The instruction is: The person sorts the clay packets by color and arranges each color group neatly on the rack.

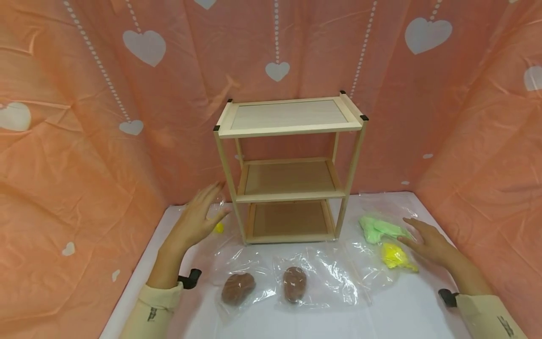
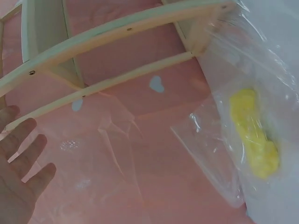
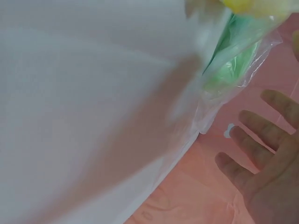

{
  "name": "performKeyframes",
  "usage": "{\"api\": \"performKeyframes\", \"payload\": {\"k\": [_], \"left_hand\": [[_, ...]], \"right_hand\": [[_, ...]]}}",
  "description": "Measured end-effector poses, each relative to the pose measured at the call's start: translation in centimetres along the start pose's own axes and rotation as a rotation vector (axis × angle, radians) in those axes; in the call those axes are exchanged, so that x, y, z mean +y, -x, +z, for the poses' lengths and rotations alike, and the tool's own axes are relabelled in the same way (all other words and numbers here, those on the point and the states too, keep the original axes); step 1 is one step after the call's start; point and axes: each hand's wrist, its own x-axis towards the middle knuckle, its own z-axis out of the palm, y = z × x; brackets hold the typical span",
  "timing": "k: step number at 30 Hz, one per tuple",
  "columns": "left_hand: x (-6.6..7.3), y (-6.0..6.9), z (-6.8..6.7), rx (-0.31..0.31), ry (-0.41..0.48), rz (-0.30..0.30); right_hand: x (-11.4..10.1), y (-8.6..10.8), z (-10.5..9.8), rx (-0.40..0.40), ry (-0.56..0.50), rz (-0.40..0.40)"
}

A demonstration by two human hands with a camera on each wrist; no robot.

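Observation:
My left hand (image 1: 195, 217) is raised beside the left posts of a small three-tier wooden shelf (image 1: 292, 194), fingers spread and holding nothing. Below it, partly hidden by the thumb, lies a yellow lump in a clear bag, seen whole as a yellow lump (image 2: 254, 135) in the left wrist view. At the right my right hand (image 1: 432, 245) hovers with spread fingers, near a bagged pale green lump (image 1: 381, 229) and a yellow lump (image 1: 395, 255). Two brown lumps in clear bags, a left one (image 1: 238, 288) and a right one (image 1: 294, 284), lie before the shelf.
A white tabletop (image 1: 338, 325) carries the bags and shelf. Orange-pink cloth (image 1: 203, 70) with white hearts encloses the back and both sides. The shelf has a top board (image 1: 292, 114), a middle board (image 1: 290, 179) and a bottom board (image 1: 290, 219).

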Motion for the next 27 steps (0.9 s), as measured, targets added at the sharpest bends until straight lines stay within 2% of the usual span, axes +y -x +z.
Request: {"api": "performKeyframes", "payload": {"k": [4,13,21,27], "left_hand": [[0.1,-0.7,-0.1,0.015,0.08,-0.011],[0.8,-2.2,-0.3,0.036,0.171,-0.059],[1.2,-3.1,0.0,0.174,0.269,-0.017],[1.9,-3.6,0.2,0.224,0.352,-0.051]], "right_hand": [[0.2,-0.2,0.0,-0.001,-0.012,-0.002],[0.7,-0.4,0.1,-0.041,-0.01,0.06],[0.9,-1.0,0.4,-0.054,0.004,0.078],[1.1,-1.4,0.6,-0.057,0.024,0.093]]}}
